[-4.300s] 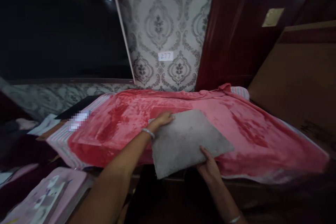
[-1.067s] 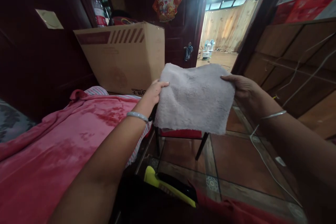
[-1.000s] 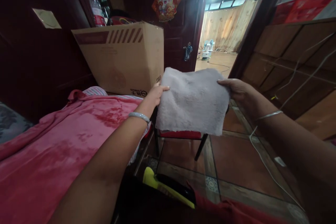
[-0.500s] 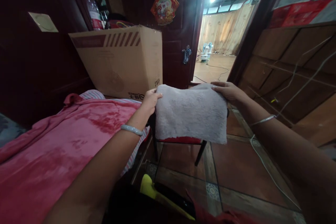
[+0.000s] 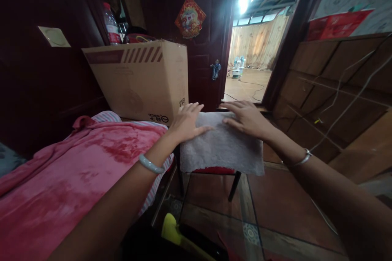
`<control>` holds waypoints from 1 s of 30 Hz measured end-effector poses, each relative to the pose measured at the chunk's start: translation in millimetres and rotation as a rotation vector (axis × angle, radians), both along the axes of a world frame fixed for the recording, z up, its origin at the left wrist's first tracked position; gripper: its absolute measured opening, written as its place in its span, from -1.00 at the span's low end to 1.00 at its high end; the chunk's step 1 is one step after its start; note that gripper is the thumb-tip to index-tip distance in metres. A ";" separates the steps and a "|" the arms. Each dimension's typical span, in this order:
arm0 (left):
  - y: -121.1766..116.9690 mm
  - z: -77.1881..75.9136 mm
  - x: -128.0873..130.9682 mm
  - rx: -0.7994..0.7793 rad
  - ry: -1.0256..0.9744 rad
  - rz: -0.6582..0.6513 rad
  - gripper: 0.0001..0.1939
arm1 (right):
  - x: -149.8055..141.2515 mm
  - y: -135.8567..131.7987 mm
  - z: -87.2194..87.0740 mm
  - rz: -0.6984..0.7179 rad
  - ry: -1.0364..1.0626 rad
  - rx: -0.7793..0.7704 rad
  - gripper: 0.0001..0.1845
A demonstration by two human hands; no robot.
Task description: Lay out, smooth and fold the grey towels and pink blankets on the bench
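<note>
A light grey plush cloth lies over the top of a chair with a red seat and dark legs, its near edge hanging toward me. My left hand rests on or just over the cloth's left side, fingers stretched out and thumb pointing right. At the right side, my right hand is spread over the cloth, palm down. Neither hand grips it. Whether every finger touches the cloth I cannot tell. The chair's back is mostly hidden by the cloth and hands.
To the left is a bed with a pink blanket. A large cardboard box stands behind it, near a dark door. White cables hang along the brown cabinet on the right. A yellow-green object is low in front.
Both hands have let go of the cloth's side edges and moved inward over its top, fingers now spread. The cloth lies lower and flatter on the chair. The view has tilted slightly upward.
</note>
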State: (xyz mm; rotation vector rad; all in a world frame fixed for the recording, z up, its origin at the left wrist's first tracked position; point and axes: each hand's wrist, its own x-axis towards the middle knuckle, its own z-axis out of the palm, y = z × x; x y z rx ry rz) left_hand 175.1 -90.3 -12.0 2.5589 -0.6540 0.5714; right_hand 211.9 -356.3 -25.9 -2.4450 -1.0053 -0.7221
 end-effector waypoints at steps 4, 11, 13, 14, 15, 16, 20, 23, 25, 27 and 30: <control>-12.5 -10.9 4.5 0.125 0.108 -0.075 -0.02 | 0.4 18.0 -10.9 0.110 0.097 -0.142 -0.03; -7.2 -28.6 13.4 0.122 0.056 -0.032 -0.05 | 8.1 7.7 -21.4 0.106 0.030 -0.189 0.01; -7.1 -29.5 14.2 0.209 0.016 -0.014 -0.06 | 8.0 -1.9 -23.0 0.070 -0.028 -0.231 0.05; -7.4 -29.6 14.6 0.246 -0.002 -0.005 -0.06 | 7.9 -8.1 -24.5 0.042 -0.057 -0.248 0.06; -7.7 -29.6 14.8 0.276 -0.018 0.004 -0.07 | 8.0 -14.8 -26.4 0.014 -0.083 -0.259 0.07; -8.1 -29.5 15.0 0.298 -0.031 0.011 -0.07 | 8.2 -21.9 -28.8 -0.010 -0.101 -0.263 0.07; -8.7 -29.0 14.4 0.337 -0.052 0.021 -0.08 | 9.5 -45.4 -40.4 -0.058 -0.110 -0.212 0.03; -7.5 -28.7 14.4 0.342 -0.057 0.015 -0.07 | 10.7 -51.3 -47.4 -0.088 -0.092 -0.150 -0.02; -7.0 -28.9 14.6 0.331 -0.064 0.017 -0.07 | 10.9 -51.3 -49.7 -0.098 -0.076 -0.124 -0.03; -7.5 -29.8 13.4 0.318 -0.067 0.009 -0.07 | 9.5 -51.1 -50.6 -0.093 -0.052 -0.114 -0.03; -8.7 -34.7 7.4 0.311 -0.083 -0.029 -0.08 | 5.6 -53.1 -52.1 -0.102 -0.013 -0.104 -0.01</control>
